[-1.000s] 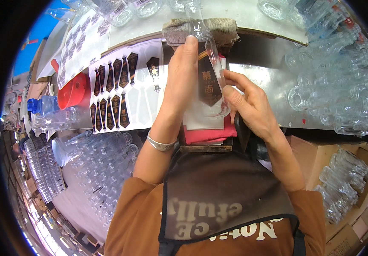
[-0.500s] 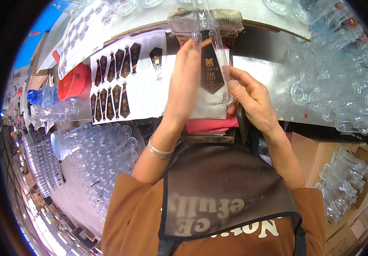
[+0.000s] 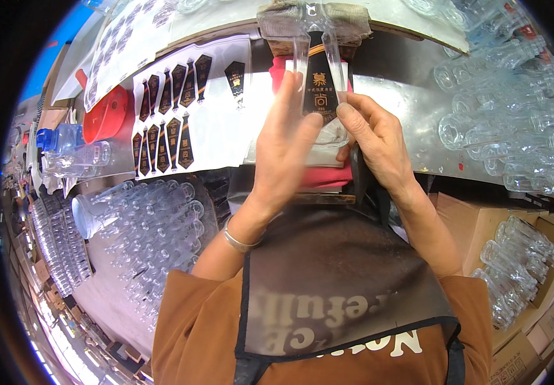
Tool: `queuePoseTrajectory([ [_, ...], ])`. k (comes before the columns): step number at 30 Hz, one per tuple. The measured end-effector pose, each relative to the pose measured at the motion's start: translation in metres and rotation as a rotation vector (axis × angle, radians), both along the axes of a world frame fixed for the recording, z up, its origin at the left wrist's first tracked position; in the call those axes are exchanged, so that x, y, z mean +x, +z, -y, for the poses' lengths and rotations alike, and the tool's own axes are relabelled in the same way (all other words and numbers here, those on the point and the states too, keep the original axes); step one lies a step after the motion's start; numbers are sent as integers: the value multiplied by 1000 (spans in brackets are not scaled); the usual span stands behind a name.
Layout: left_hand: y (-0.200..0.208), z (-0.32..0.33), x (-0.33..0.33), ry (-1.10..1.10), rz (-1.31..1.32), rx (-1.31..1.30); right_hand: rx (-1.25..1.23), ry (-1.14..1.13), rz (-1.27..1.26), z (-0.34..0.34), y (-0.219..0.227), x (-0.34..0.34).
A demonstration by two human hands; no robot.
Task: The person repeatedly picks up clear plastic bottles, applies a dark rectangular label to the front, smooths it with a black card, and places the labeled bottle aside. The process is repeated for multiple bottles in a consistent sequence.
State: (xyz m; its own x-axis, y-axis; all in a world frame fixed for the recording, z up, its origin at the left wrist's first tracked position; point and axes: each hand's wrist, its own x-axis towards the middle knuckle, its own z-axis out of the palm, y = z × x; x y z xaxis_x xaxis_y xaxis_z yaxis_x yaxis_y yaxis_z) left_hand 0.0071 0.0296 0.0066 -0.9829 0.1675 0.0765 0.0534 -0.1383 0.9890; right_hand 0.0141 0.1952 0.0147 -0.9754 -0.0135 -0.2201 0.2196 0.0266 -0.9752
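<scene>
A clear glass bottle (image 3: 337,61) lies with its neck pointing away from me, over a folded cloth (image 3: 347,27). On its front sits a black tie-shaped decal (image 3: 318,72) with gold characters and an orange stripe. My right hand (image 3: 379,138) grips the bottle's right side near its base, thumb on top. My left hand (image 3: 280,144) is stretched flat along the left side, slightly blurred, its thumb across the decal's lower part. Under the bottle are a white pad and a pink cloth (image 3: 328,177). To the left lies a white sheet (image 3: 216,138) of similar decals.
A red bowl (image 3: 107,115) and a blue-capped container (image 3: 65,142) stand at the left. Many clear glass bottles (image 3: 145,224) are grouped at lower left, with more glass bottles (image 3: 501,122) along the right. A cardboard box (image 3: 460,228) at lower right holds several glass pieces.
My left thumb has come over onto the decal's lower part, where the hand lay beside the bottle before. The bottle sits slightly farther right in view; my right hand keeps its grip.
</scene>
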Motion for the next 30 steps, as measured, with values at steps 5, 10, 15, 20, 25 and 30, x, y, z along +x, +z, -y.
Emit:
queuePoseTrajectory([
  [5,-3,0,-1,11,-7,19,-36,31,38,-4,-3,-2],
  [10,-3,4,-3,13,5,-23,-338,-239,127,-61,-39,-27],
  [15,1,20,2,-24,-149,-276,-230,-163,-138,-47,8,-51],
  [20,-6,19,7,-12,-309,-446,763,140,-733,-16,75,-91],
  [25,-3,22,8,3,-280,-496,954,343,-1159,-4,67,-70],
  [30,-4,21,8,17,-261,-413,709,452,-993,-7,68,-64],
])
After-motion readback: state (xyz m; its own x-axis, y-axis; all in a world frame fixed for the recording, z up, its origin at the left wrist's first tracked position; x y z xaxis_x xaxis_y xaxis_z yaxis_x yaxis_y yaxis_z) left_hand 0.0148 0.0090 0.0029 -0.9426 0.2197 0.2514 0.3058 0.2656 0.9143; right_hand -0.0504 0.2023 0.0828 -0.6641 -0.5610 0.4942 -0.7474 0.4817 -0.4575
